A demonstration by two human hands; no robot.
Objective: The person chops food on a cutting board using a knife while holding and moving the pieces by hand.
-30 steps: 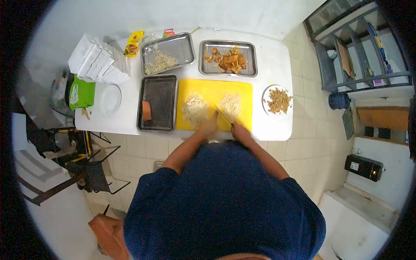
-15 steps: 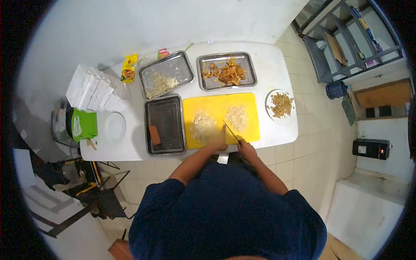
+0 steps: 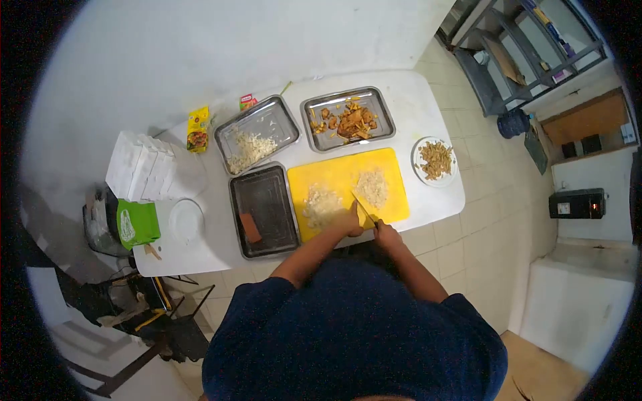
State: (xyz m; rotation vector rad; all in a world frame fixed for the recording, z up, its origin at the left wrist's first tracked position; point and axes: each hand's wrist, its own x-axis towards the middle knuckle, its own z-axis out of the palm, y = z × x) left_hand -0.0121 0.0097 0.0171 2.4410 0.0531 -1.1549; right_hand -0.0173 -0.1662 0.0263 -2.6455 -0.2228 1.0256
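Note:
On the yellow cutting board (image 3: 341, 172), my right hand (image 3: 386, 235) grips the handle of a knife (image 3: 364, 208), its blade angled up and left. My left hand (image 3: 347, 222) is just left of the blade at the board's near edge, with one finger stretched toward the knife; whether it touches the blade is unclear. Beside it lies a pile of pale chopped pieces (image 3: 322, 202) on the board's left half. A second pale chopped pile (image 3: 372, 188) sits on the right half, just beyond the knife tip.
Left of the board is a dark tray (image 3: 266, 204) with a reddish-brown block (image 3: 250, 228). Behind stand a tray of pale pieces (image 3: 281, 113) and a tray of browned pieces (image 3: 315, 140). A plate of brown bits (image 3: 436, 160) is at right. White boxes (image 3: 148, 167) stand far left.
The camera view has shifted and turned slightly. My left hand has moved a little toward the knife, away from the left pile. My right hand still holds the knife.

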